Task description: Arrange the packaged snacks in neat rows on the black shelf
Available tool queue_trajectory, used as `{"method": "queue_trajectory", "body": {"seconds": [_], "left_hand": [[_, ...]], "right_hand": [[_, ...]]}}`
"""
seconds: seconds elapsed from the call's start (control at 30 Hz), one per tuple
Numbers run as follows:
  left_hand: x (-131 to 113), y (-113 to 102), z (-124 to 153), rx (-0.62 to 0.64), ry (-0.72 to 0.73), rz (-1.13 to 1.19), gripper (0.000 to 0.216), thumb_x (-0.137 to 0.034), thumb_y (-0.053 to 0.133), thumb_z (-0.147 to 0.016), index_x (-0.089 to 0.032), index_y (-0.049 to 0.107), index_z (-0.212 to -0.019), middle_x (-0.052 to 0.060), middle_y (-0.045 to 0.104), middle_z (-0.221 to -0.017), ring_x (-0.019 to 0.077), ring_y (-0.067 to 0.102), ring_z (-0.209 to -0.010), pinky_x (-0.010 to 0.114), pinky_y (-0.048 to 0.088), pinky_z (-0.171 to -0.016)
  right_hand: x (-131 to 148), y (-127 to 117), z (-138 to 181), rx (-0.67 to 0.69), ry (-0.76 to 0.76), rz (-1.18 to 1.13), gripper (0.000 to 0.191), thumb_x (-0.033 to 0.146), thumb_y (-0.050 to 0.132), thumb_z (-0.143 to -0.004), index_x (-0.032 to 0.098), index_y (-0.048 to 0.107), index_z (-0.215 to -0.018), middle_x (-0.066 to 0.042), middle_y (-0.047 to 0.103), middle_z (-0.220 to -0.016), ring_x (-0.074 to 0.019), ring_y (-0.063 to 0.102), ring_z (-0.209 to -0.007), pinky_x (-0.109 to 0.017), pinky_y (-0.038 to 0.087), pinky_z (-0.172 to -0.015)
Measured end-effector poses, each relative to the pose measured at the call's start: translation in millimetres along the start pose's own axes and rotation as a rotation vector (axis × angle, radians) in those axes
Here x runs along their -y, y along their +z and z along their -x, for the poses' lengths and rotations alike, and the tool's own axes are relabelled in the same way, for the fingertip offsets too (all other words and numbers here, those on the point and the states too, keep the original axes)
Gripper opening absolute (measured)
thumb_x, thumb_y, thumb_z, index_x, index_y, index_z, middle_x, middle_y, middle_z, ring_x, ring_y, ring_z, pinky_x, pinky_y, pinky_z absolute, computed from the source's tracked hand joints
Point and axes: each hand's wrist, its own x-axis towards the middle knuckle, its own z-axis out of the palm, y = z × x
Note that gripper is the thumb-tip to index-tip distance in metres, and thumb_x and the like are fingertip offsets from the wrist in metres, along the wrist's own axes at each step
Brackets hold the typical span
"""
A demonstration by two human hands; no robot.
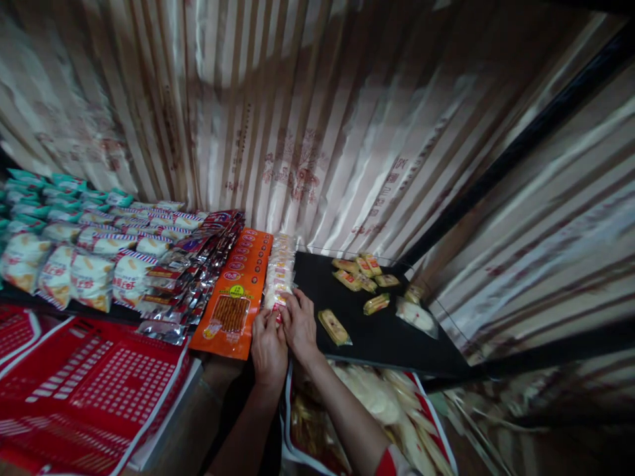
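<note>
Both my hands meet at the front end of a row of pale clear-wrapped snack packs (279,274) on a black shelf (381,334). My left hand (268,347) has its fingers curled round the nearest pack from the left. My right hand (299,324) presses on the same pack from the right, fingers bent. An orange snack packet (237,301) lies just left of the row.
Further left are dark foil packs (198,264) and white-and-red bags (89,264). Small yellow wrapped snacks (357,274) and a clear bag (417,316) lie scattered at the right. A red basket (94,383) sits lower left. A box of snacks (377,403) is below my arms.
</note>
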Motion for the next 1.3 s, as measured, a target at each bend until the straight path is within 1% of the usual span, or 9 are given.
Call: {"method": "queue_trajectory", "body": {"seconds": [0.17,0.3,0.53,0.73,0.87,0.97,1.13,1.23,1.3], "left_hand": [[1.8,5.5,-4.0,-0.006,-0.013,0.053,0.03,-0.013,0.047,-0.082,-0.017,0.062,-0.108,0.011,0.052,-0.108,0.024,0.05,-0.107,0.042,0.047,-0.092],[0.3,5.1,-6.4,0.023,-0.027,0.072,0.032,-0.01,0.046,-0.081,-0.016,0.062,-0.108,0.011,0.052,-0.108,0.0234,0.05,-0.107,0.041,0.046,-0.093],[-0.9,5.0,-8.9,0.0,0.005,0.075,0.031,-0.01,0.045,-0.082,-0.016,0.061,-0.108,0.01,0.052,-0.105,0.0231,0.049,-0.105,0.042,0.046,-0.093],[2.1,4.5,-6.8,-0.001,0.05,0.049,0.031,-0.011,0.043,-0.083,-0.014,0.059,-0.109,0.013,0.053,-0.109,0.0247,0.05,-0.107,0.043,0.046,-0.093],[-0.9,-1.7,-5.1,-0.02,0.083,0.049,0.03,-0.01,0.04,-0.084,-0.016,0.061,-0.104,0.011,0.056,-0.109,0.0233,0.051,-0.109,0.04,0.045,-0.095],[-7.1,-8.7,-2.4,-0.007,0.11,0.024,0.029,-0.009,0.039,-0.083,-0.017,0.063,-0.098,0.01,0.059,-0.105,0.0223,0.054,-0.105,0.038,0.045,-0.094],[-19.7,-14.8,6.7,0.143,0.179,0.044,0.029,-0.006,0.041,-0.078,-0.02,0.064,-0.089,0.004,0.065,-0.093,0.0182,0.06,-0.092,0.03,0.048,-0.084],[-28.0,-12.8,14.2,0.237,0.207,0.112,0.027,-0.007,0.041,-0.078,-0.021,0.063,-0.085,0.002,0.065,-0.087,0.0146,0.061,-0.086,0.025,0.048,-0.081],[-33.6,-10.2,19.8,0.284,0.224,0.149,0.026,-0.008,0.041,-0.078,-0.021,0.063,-0.084,0.001,0.065,-0.086,0.0132,0.061,-0.084,0.024,0.048,-0.08]], "right_hand": [[0.1,-0.5,-9.5,-0.003,-0.03,0.0,0.031,0.02,0.045,-0.085,0.024,0.06,-0.111,-0.01,0.049,-0.122,-0.0254,0.044,-0.111,-0.043,0.042,-0.094],[-0.5,-2.1,-14.7,0.018,-0.058,0.026,0.029,0.019,0.046,-0.085,0.021,0.06,-0.11,-0.011,0.05,-0.12,-0.0256,0.043,-0.111,-0.043,0.041,-0.096],[-1.7,0.9,-16.3,0.034,-0.031,0.018,0.031,0.021,0.046,-0.086,0.021,0.059,-0.114,-0.011,0.05,-0.121,-0.0249,0.042,-0.112,-0.043,0.04,-0.096],[-0.2,-8.9,-1.3,-0.019,-0.08,-0.016,0.033,0.022,0.042,-0.088,0.021,0.059,-0.118,-0.01,0.043,-0.135,-0.0246,0.035,-0.124,-0.045,0.035,-0.102],[-8.0,-28.4,18.0,-0.079,-0.078,-0.031,0.031,0.021,0.04,-0.089,0.021,0.063,-0.109,-0.009,0.046,-0.135,-0.0241,0.036,-0.125,-0.047,0.034,-0.103],[-20.1,-52.0,35.9,-0.119,-0.094,-0.05,0.029,0.02,0.04,-0.089,0.021,0.063,-0.107,-0.01,0.052,-0.129,-0.0229,0.042,-0.122,-0.047,0.035,-0.102],[-49.1,-100.9,75.9,-0.149,-0.078,-0.06,0.022,0.022,0.043,-0.089,0.019,0.062,-0.101,-0.009,0.065,-0.1,-0.0205,0.056,-0.099,-0.039,0.046,-0.088],[-68.2,-123.9,105.1,0.001,-0.05,0.017,0.022,0.024,0.045,-0.089,0.02,0.064,-0.097,-0.008,0.067,-0.09,-0.0207,0.06,-0.089,-0.038,0.049,-0.081],[-79.4,-131.9,123.7,0.175,-0.075,0.088,0.023,0.025,0.049,-0.087,0.021,0.065,-0.103,-0.008,0.068,-0.097,-0.0228,0.059,-0.097,-0.04,0.048,-0.086]]}}
